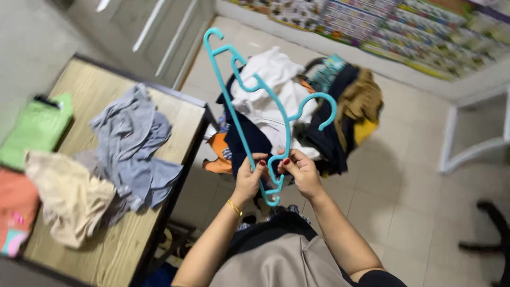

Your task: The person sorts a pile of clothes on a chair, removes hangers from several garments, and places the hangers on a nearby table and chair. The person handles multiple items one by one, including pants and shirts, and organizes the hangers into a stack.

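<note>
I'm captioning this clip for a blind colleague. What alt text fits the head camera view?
Two bare hands, left hand and right hand, hold a turquoise plastic hanger by its lower end above a heaped pile of clothes on a tiled floor. To the left, a wooden table carries a crumpled grey garment, a beige garment and a green folded cloth.

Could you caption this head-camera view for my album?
Both hands grip a turquoise plastic hanger above a heap of clothes.

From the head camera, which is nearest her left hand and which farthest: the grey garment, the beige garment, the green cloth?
From the left hand:
1. Grey garment, on the table's near side, closest.
2. Beige garment, farther left on the table.
3. Green cloth, at the table's far left edge, farthest.
</note>
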